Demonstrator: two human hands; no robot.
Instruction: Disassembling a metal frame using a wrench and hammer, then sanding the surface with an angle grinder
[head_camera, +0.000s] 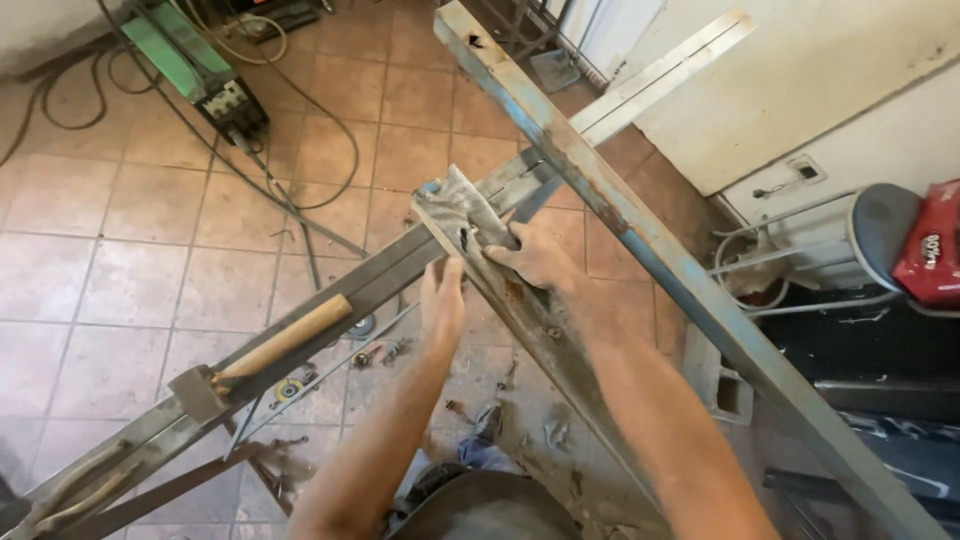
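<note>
Both hands grip a small gray metal piece (470, 212) at the corner where the rusty bar (540, 340) meets the long frame, left hand (441, 300) pinching below, right hand (535, 258) closed above; the hammer (270, 350) lies untouched down-left.

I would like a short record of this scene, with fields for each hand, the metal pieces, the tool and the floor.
Left hand: fingers on the grey steel bar near the joint.
Right hand: pressing the rusty angle piece on the joint.
Blue beam: long, worn paint, crossing diagonally.
Hammer: wooden handle, lying on the grey bar.
Floor: tiles, cables, a green welding machine.
</note>
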